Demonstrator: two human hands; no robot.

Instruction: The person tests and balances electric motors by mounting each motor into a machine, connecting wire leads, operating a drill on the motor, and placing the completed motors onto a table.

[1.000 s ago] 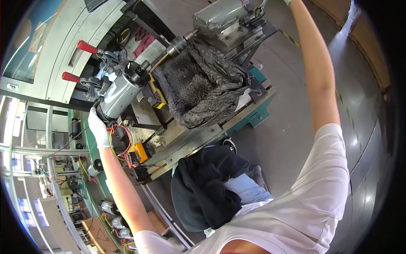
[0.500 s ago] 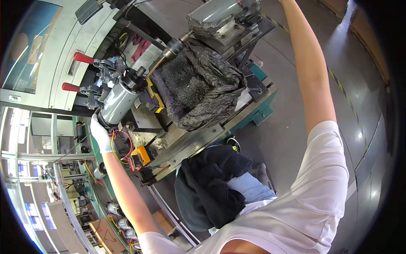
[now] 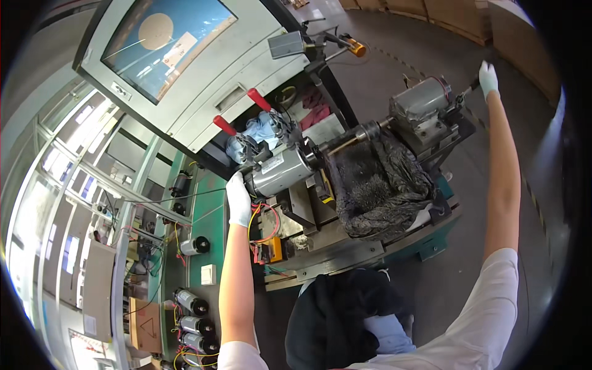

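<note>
My left hand (image 3: 238, 200), in a white glove, presses round the rear end of a grey cylindrical motor (image 3: 280, 176). Two toggle clamps with red handles (image 3: 259, 100) stand behind the motor. Far to the right, my outstretched right hand (image 3: 488, 79), also gloved, is closed on a dark handle (image 3: 473, 86) at the outer end of a second grey motor unit (image 3: 422, 98). A spindle with a chuck (image 3: 368, 131) reaches from that unit toward the clamped motor, and a thin brass-coloured rod (image 3: 342, 145) runs between them. Dark shavings (image 3: 364, 185) lie below on crumpled black plastic (image 3: 394, 216).
Red and yellow wires loop by a yellow-orange box (image 3: 275, 249) below the motor. Several more motors (image 3: 192, 304) sit on a green bench at left. A white cabinet (image 3: 203, 92) stands behind. A dark garment (image 3: 333, 320) lies in front of me.
My view has swung left, so the bench sits further right in the picture. My right hand and its handle have come into view. My left hand stays at the motor's rear end.
</note>
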